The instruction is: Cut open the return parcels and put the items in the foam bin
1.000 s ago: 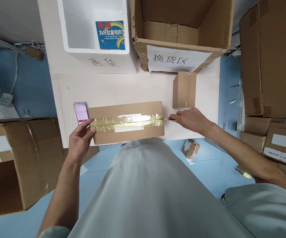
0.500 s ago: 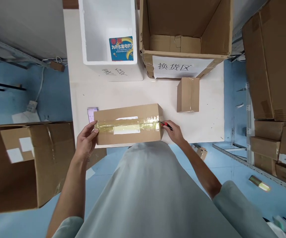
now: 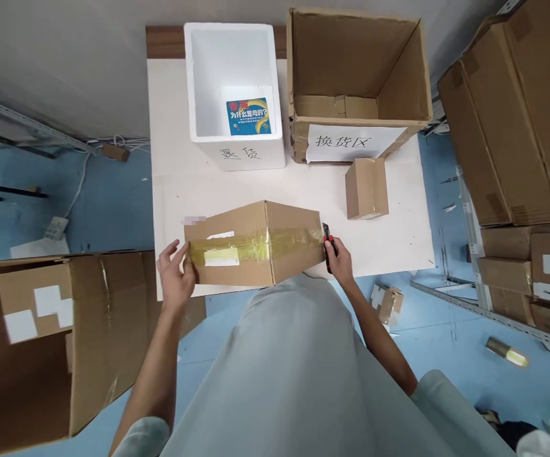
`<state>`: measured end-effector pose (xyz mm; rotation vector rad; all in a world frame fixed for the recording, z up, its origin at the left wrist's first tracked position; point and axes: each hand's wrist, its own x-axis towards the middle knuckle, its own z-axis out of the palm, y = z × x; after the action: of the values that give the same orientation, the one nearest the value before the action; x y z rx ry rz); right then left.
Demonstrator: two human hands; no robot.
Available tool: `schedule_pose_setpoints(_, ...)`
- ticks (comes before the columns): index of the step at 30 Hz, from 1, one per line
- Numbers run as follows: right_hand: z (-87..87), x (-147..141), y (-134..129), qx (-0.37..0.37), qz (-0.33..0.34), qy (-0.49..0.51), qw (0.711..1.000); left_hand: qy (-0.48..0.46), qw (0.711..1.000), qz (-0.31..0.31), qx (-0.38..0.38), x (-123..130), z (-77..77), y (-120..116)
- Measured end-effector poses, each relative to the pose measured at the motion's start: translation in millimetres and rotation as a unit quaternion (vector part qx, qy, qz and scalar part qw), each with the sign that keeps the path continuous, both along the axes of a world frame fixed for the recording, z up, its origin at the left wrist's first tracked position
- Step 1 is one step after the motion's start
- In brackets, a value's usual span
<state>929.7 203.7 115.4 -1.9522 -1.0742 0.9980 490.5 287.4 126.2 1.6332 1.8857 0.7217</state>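
A long brown cardboard box (image 3: 231,276) with clear yellowish tape and white labels lies at the front of the white table, its right end raised and facing the camera. At its left end is my left hand (image 3: 176,273), fingers apart, fingertips against the cardboard. My right hand (image 3: 340,259) is closed round a black and red box cutter (image 3: 328,249) just beyond the box's right end, with the cutter's tip pointing away from me.
On the table (image 3: 303,190) a small brown box (image 3: 367,189) sits in front of a large open carton (image 3: 358,66). A white foam box (image 3: 253,154) holds a blue booklet (image 3: 249,117). At the left stands another open carton (image 3: 113,324); boxes (image 3: 503,139) are stacked right.
The long box has tipped so that its right end face shows. My right hand has drawn off that end with the cutter turned upright, and the whole view has shifted.
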Motion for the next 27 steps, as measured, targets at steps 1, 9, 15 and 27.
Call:
schedule_pose_setpoints(1,10.1,-2,0,0.002,-0.011,-0.016,1.0,0.019,1.0,-0.015,0.008,3,-1.8,-1)
schedule_pose_setpoints(9,103.8,14,13,0.04,-0.054,-0.261,0.963,-0.154,0.972,-0.111,-0.137,88,-6.0,-4)
schedule_pose_setpoints(15,134.6,-7,34,0.055,0.006,-0.404,0.913,-0.219,0.949,-0.147,-0.171,119,-9.0,-2)
schedule_pose_setpoints(27,192.3,-119,8,-0.083,0.069,-0.236,0.966,-0.289,0.92,-0.255,-0.074,99,76.7,92)
